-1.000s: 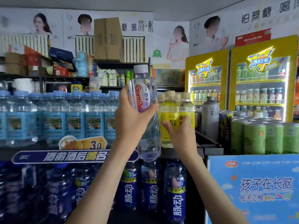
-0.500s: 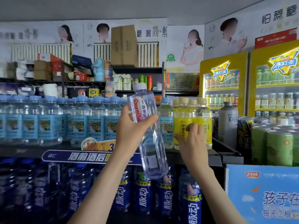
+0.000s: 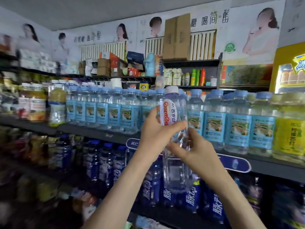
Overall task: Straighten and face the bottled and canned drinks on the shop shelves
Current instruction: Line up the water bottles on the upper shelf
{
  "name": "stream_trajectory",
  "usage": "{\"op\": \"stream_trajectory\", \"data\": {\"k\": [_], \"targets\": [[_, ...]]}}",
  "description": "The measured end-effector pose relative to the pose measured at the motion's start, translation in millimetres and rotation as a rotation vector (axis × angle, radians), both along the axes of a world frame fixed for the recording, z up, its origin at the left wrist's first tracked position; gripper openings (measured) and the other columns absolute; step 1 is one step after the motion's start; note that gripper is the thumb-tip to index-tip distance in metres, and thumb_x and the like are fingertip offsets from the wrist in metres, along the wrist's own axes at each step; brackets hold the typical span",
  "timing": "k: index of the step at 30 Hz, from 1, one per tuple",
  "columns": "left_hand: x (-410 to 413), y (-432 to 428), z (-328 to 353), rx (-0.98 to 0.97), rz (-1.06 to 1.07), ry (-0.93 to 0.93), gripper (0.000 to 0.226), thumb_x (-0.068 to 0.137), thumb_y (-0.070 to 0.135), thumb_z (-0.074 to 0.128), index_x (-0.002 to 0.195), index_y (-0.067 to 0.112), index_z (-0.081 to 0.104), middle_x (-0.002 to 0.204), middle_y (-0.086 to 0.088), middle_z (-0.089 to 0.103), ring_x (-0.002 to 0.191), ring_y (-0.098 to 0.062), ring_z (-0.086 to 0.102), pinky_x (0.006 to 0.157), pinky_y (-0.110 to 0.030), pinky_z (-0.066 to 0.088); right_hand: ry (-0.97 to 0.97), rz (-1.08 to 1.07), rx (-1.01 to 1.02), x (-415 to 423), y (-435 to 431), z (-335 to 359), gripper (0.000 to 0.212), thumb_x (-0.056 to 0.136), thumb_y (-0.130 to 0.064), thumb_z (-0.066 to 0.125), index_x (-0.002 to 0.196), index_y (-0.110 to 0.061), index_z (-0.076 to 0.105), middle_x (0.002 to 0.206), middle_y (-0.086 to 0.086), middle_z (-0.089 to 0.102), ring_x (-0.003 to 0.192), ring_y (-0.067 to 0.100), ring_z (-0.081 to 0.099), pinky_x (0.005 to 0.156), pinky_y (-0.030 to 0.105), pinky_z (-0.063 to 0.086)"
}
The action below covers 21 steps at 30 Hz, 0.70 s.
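A clear water bottle [image 3: 171, 113] with a white cap and a red-lettered white label is held upright in front of the middle shelf. My left hand [image 3: 156, 134] wraps its upper half from the left, just below the label. My right hand [image 3: 196, 152] grips its middle from the right. Behind it stands a long row of blue-labelled water bottles [image 3: 212, 123] with blue caps. Yellow drink bottles [image 3: 288, 131] stand at the row's right end.
Dark blue sports-drink bottles [image 3: 191, 200] fill the shelf below. Blurred juice bottles [image 3: 56, 104] stand at the left of the middle shelf [image 3: 92, 133]. Boxes and spray cans sit on the top shelf [image 3: 191, 62]. A yellow drinks fridge [image 3: 287, 71] is at the far right.
The view has swung left along the shelves. My right hand has left the yellow bottle and taken hold of the clear bottle, which now stands more upright.
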<state>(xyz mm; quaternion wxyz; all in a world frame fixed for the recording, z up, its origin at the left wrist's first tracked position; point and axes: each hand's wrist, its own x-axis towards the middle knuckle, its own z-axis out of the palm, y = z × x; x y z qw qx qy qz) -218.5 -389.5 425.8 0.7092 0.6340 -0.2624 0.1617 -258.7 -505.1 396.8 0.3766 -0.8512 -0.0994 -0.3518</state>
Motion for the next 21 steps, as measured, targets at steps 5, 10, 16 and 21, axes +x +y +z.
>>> {"op": "stream_trajectory", "data": {"k": [5, 10, 16, 21], "targets": [[36.2, 113.0, -5.4, 0.022, 0.072, -0.025, 0.048, 0.071, 0.019, 0.082, 0.111, 0.027, 0.057, 0.089, 0.004, 0.072, 0.081, -0.01, 0.069, 0.078, -0.029, 0.056, -0.081, 0.066, 0.073, 52.4, 113.1, -4.6, 0.029, 0.071, -0.039, 0.075, 0.074, -0.027, 0.049, 0.057, -0.014, 0.046, 0.053, -0.009, 0.047, 0.052, 0.011, 0.036], [75.3, 251.6, -14.4, 0.113, 0.106, 0.037, 0.034, 0.076, 0.025, 0.075, 0.107, 0.021, 0.062, 0.094, 0.007, 0.072, 0.088, -0.004, 0.067, 0.069, -0.012, 0.05, -0.072, 0.282, 0.202, 113.4, 242.7, -13.4, 0.033, 0.066, -0.051, 0.07, 0.087, -0.029, 0.058, 0.065, -0.016, 0.06, 0.059, -0.006, 0.051, 0.055, 0.011, 0.038], [123.3, 383.7, -28.5, 0.163, 0.158, 0.133, 0.052, 0.06, 0.04, 0.076, 0.107, 0.02, 0.066, 0.1, 0.003, 0.073, 0.096, -0.011, 0.068, 0.084, -0.027, 0.048, 0.029, 0.521, 0.312, 175.9, 370.2, -21.9, 0.026, 0.077, -0.026, 0.072, 0.102, -0.026, 0.065, 0.082, -0.013, 0.07, 0.074, -0.007, 0.062, 0.061, 0.009, 0.043], [163.8, 455.0, -41.9, 0.199, 0.183, 0.16, 0.057, 0.063, 0.047, 0.07, 0.116, 0.028, 0.063, 0.11, 0.008, 0.07, 0.106, -0.009, 0.063, 0.097, -0.034, 0.046, 0.091, 0.665, 0.362, 226.1, 430.8, -23.9, 0.022, 0.08, -0.029, 0.073, 0.101, -0.027, 0.066, 0.082, -0.023, 0.069, 0.074, -0.008, 0.062, 0.062, 0.009, 0.043]]}}
